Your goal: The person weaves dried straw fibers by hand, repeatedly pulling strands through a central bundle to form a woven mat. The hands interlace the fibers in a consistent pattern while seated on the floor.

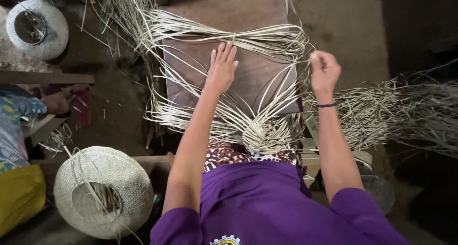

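Note:
My left hand lies flat, fingers apart, on a brown board, pressing down on pale rattan strands that loop across it. My right hand is raised at the board's right edge, its fingers pinched on the ends of some strands. The strands fan out from a small woven knot near my lap. A dark band circles my right wrist.
A round woven basket sits at lower left, another whitish one at top left. A heap of loose strands lies to the right. Another person's foot and patterned clothing show at the left edge, on a dirt floor.

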